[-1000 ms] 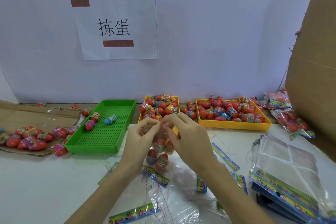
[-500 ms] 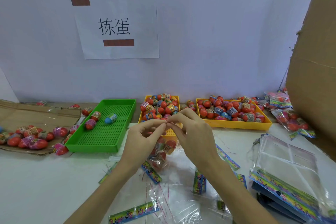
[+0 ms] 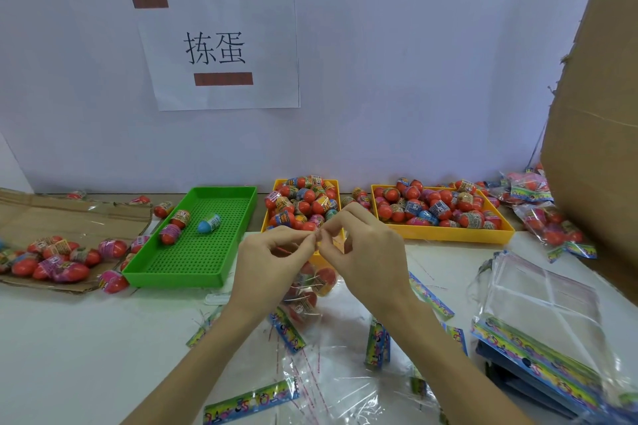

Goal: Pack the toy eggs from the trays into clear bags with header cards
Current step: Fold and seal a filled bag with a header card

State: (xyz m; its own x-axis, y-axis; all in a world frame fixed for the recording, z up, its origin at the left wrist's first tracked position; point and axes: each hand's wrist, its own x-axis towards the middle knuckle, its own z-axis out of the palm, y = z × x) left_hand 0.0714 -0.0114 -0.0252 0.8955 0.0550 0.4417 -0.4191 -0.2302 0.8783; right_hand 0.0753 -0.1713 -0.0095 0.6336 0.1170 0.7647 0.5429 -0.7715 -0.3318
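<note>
Both our hands, left hand (image 3: pixel 272 262) and right hand (image 3: pixel 366 252), have risen since a second ago, fingers (image 3: pixel 303 238) pinching the bag of toy eggs (image 3: pixel 307 290) by its top; the bag now hangs below them, lifted higher off the worktop (image 3: pixel 69 355).

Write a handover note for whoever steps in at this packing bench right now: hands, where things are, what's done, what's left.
Left hand and right hand: both pinch the top edge of a clear bag holding several toy eggs, lifted above the table.
Supply: two yellow trays heaped with eggs; green tray holds three.
Empty bags with header cards are stacked at right.
Done: filled bags piled far right.
Left: close this bag, then keep packing.
</note>
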